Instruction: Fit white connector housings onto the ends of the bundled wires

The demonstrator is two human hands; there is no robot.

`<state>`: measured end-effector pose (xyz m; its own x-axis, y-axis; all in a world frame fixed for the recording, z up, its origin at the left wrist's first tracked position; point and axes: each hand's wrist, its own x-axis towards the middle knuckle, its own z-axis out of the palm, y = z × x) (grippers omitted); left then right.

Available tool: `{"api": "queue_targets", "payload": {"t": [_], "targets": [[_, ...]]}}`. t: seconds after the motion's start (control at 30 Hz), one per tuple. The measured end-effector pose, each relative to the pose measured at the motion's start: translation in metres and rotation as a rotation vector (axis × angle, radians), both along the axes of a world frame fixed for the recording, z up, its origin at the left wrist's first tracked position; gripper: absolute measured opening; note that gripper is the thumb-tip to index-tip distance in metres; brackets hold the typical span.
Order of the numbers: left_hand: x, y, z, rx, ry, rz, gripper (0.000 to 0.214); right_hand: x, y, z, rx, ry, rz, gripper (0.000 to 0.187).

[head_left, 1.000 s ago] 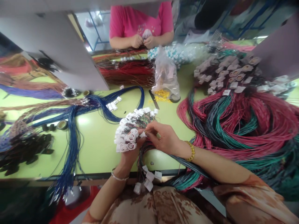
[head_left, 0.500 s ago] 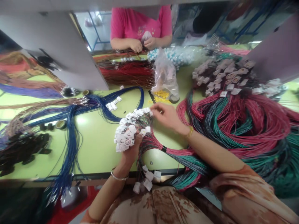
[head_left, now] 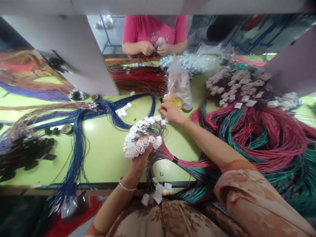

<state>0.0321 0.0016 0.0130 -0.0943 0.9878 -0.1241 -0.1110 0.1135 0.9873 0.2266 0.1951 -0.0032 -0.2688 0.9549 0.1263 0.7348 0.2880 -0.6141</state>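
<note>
My left hand [head_left: 139, 160] is closed round a bunch of thin wires tipped with white plastic connectors [head_left: 138, 144], held above the green table [head_left: 103, 154]. More white connectors [head_left: 158, 191] hang below it at the table's edge. My right hand [head_left: 170, 112] is stretched forward, fingers bent down onto small yellow parts [head_left: 174, 101] beside a clear plastic bag [head_left: 179, 84]. What its fingertips hold is too small to make out. A pink and teal wire bundle [head_left: 192, 163] runs under my right forearm.
A big heap of pink, teal and dark wires [head_left: 259, 138] fills the right side. Blue wires [head_left: 79, 131] and black parts [head_left: 22, 154] lie left. Red wires [head_left: 140, 79] and a grey board [head_left: 81, 59] stand behind. A person in pink [head_left: 154, 33] works opposite.
My right hand has left the connector bunch and reached forward and up to the yellow parts by the bag. My left hand has kept hold of the connectors.
</note>
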Motion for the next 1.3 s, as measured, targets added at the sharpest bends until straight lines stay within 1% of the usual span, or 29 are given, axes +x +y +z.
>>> {"api": "queue_targets", "payload": {"t": [0.03, 0.1, 0.17, 0.2, 0.23, 0.33, 0.4, 0.47, 0.5, 0.57, 0.63, 0.7, 0.8, 0.83, 0.87, 0.9, 0.93, 1.0, 1.1, 1.3], "targets": [[0.001, 0.000, 0.001, 0.003, -0.004, 0.001, 0.032, 0.002, -0.002, 0.002, -0.015, 0.065, -0.027, 0.009], [0.002, -0.001, -0.001, -0.015, -0.047, -0.009, 0.036, 0.005, -0.011, 0.009, -0.087, 0.313, -0.082, 0.004], [0.002, -0.002, -0.004, -0.056, -0.103, -0.028, 0.038, 0.006, -0.026, 0.021, -0.189, 0.626, -0.093, 0.014], [0.001, -0.003, -0.005, -0.069, -0.115, -0.040, 0.037, 0.005, -0.036, 0.028, -0.246, 0.751, -0.071, 0.020], [0.001, -0.003, -0.006, -0.076, -0.114, -0.051, 0.036, 0.004, -0.048, 0.035, -0.303, 0.829, -0.036, 0.024], [0.000, -0.003, -0.007, -0.055, -0.079, -0.064, 0.032, -0.001, -0.083, 0.053, -0.524, 0.937, 0.060, 0.032], [0.000, -0.003, -0.007, -0.039, -0.063, -0.059, 0.031, -0.005, -0.103, 0.060, -0.651, 0.979, 0.103, 0.034], [0.000, -0.002, -0.008, -0.034, -0.071, -0.060, 0.030, -0.008, -0.117, 0.063, -0.704, 1.013, 0.132, 0.034], [0.000, -0.002, -0.008, -0.031, -0.079, -0.064, 0.029, -0.009, -0.123, 0.064, -0.698, 1.017, 0.146, 0.033], [0.000, -0.002, -0.009, -0.012, -0.085, -0.073, 0.028, -0.011, -0.132, 0.065, -0.638, 0.978, 0.180, 0.029], [-0.001, -0.001, -0.011, 0.008, -0.073, -0.083, 0.028, -0.012, -0.139, 0.065, -0.526, 0.879, 0.224, 0.019], [-0.001, 0.000, -0.012, 0.019, -0.063, -0.083, 0.027, -0.013, -0.146, 0.065, -0.318, 0.737, 0.262, 0.012], [-0.002, 0.000, -0.013, 0.040, -0.078, -0.063, 0.026, -0.016, -0.153, 0.062, 0.103, 0.538, 0.339, 0.015], [-0.002, 0.000, -0.013, 0.052, -0.082, -0.056, 0.025, -0.017, -0.154, 0.061, 0.214, 0.500, 0.374, 0.017], [-0.002, 0.000, -0.013, 0.064, -0.080, -0.055, 0.024, -0.018, -0.156, 0.060, 0.295, 0.479, 0.402, 0.018], [-0.002, 0.000, -0.013, 0.073, -0.077, -0.056, 0.023, -0.020, -0.157, 0.059, 0.346, 0.467, 0.415, 0.020], [-0.002, 0.000, -0.012, 0.080, -0.074, -0.061, 0.022, -0.021, -0.157, 0.058, 0.375, 0.457, 0.417, 0.020], [-0.001, 0.000, -0.012, 0.086, -0.071, -0.068, 0.022, -0.022, -0.158, 0.058, 0.382, 0.432, 0.393, 0.018], [-0.001, 0.000, -0.012, 0.065, -0.077, -0.059, 0.024, -0.021, -0.159, 0.060, 0.343, 0.380, 0.353, 0.011], [0.000, 0.000, -0.014, 0.098, -0.054, -0.067, 0.021, -0.018, -0.161, 0.063, 0.273, 0.236, 0.343, 0.013]]}}
